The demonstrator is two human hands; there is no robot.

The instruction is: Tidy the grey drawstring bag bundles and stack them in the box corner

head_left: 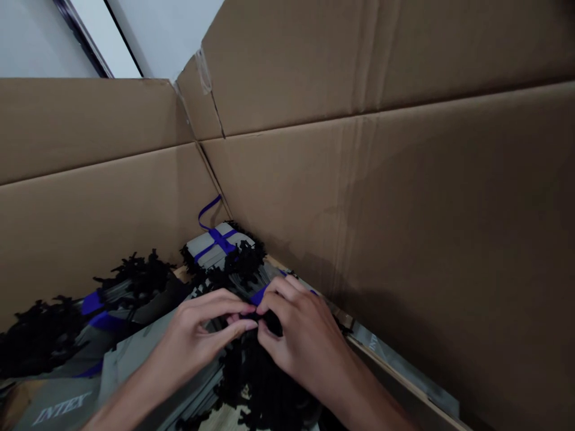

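Note:
My left hand (197, 329) and my right hand (302, 323) meet at the lower middle of the view. The fingertips of both pinch black fringe (265, 371), a thick tangle of dark strands that hangs below them. The exact strands between the fingers are partly hidden. Just behind my right hand's fingers runs a blue strap (258, 296) on a grey bundle. Beyond it, in the corner, lies a grey folded bundle (209, 254) with black fringed edges, bound crosswise by a blue strap with one loose end sticking up.
Tall cardboard walls (426, 209) rise on the right and at the back left. More grey, black-fringed bundles with blue straps (105, 320) lie at left. A grey sheet marked INTEX (63, 410) sits lower left. A wooden edge (404, 377) runs along the right wall.

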